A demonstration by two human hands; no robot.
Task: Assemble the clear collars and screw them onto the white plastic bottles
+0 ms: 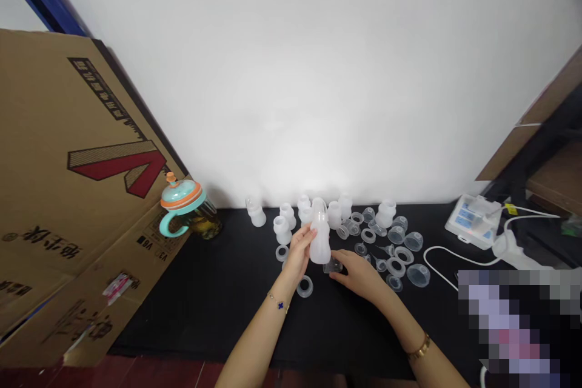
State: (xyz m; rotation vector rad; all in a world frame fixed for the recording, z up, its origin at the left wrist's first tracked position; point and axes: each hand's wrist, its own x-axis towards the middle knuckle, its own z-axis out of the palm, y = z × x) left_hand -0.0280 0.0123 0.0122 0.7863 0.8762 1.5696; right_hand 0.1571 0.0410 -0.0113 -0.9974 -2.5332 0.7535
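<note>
My left hand (297,251) is wrapped round a translucent white baby bottle (321,244), which stands nearly upright with a clear teat-shaped top. Just to its right, low over the black table, the fingers of my right hand (359,274) pinch a clear plastic cap (333,265). Behind the held bottle stand several open white bottles (282,230). A loose white ring (305,286) lies below my left hand. To the right are spread clear caps (413,241), collar rings (396,267) and small teats (381,264).
At the far left of the row stands a bottle with a clear top (256,212). A pitcher with a turquoise handle (182,212) sits by a large cardboard box (91,194). On the right lie a white plastic case (473,221) and a white cable (441,248). A white wall (318,73) rises behind.
</note>
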